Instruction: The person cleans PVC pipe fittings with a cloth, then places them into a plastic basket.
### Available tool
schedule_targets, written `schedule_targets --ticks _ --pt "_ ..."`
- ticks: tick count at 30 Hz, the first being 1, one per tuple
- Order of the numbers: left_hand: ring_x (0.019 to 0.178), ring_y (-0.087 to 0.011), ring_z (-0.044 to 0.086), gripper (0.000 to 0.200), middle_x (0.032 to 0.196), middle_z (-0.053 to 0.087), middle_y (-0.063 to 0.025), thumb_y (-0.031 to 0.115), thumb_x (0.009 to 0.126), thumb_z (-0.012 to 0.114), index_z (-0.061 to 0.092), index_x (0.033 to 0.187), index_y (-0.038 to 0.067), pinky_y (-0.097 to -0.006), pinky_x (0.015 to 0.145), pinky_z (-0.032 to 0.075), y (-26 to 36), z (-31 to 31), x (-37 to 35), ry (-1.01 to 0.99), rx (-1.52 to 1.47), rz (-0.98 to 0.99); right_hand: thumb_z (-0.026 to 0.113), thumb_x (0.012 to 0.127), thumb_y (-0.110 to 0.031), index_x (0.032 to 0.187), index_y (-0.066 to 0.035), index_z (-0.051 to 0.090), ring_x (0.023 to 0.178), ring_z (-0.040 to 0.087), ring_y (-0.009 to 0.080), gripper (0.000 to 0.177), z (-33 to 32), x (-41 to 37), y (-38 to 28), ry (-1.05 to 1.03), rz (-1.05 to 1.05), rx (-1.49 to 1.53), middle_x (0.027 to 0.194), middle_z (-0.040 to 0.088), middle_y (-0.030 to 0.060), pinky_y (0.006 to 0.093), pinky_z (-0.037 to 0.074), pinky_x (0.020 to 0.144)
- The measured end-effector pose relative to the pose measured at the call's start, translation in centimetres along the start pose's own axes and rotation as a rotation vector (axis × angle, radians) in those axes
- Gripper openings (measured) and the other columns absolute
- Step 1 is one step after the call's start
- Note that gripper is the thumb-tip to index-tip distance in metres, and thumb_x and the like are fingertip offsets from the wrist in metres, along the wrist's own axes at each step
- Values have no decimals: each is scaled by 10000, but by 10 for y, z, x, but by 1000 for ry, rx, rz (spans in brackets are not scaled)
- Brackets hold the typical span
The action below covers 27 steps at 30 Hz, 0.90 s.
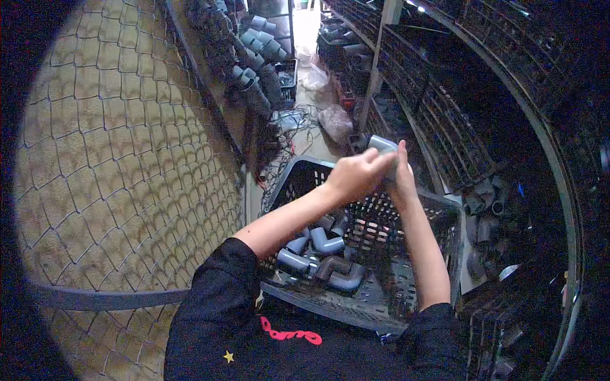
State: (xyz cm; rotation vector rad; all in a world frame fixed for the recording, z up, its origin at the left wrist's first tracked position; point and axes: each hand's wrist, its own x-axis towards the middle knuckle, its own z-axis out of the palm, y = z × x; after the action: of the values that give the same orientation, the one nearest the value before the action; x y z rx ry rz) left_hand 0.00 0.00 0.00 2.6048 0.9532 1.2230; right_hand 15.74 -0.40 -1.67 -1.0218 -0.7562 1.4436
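- Several smooth grey elbows (pixel 325 246) lie in the slotted plastic basket (pixel 330 310), lower middle.
- Above, the fingers of my right hand (pixel 403 182) hold a rounded grey fitting (pixel 383 143), right of centre; my left hand's (pixel 356 176) curl there, blurred: I can't tell their grip.
- A loose hold could drop it, I judge.
- Crumpled translucent bag (pixel 335 124), upper middle.

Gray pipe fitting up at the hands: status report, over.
Left hand and right hand together at the gray pipe fitting, exact grip blurred. Black crate below, gray elbows inside. Nothing seen blocking the hands.
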Motion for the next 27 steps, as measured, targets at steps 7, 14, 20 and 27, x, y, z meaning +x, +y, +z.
schedule_targets --ticks 7,14,20,27 --pt "653 -308 656 362 805 583 -79 174 872 621 580 1227 229 -427 527 522 -13 -7 11 56 106 -112 392 992 -564 1224 -57 564 1022 618 179 583 -7 2 -1 -33 6 262 1117 644 65 346 489 925" --pt "646 -303 660 417 793 585 -71 172 841 630 578 1250 234 -426 527 529 -10 0 9 48 138 -9 366 997 -572 1230 -59 568 1014 632 180 598 -8 5 1 -54 15 212 1113 648 70 354 508 901" --pt "672 -329 664 445 856 613 -77 177 847 626 567 1283 245 -430 552 543 -15 -3 7 56 53 20 406 976 -595 1273 -27 537 1003 619 183 654 -1 4 2 -83 -102 78 1115 636 78 339 495 901" --pt "819 -379 659 340 999 627 -119 269 942 573 552 1276 205 -476 684 540 -24 -15 23 -66 25 -190 718 853 -422 1254 -12 583 957 615 126 589 -11 11 -16 -121 -157 -193 1084 649 49 285 495 846"
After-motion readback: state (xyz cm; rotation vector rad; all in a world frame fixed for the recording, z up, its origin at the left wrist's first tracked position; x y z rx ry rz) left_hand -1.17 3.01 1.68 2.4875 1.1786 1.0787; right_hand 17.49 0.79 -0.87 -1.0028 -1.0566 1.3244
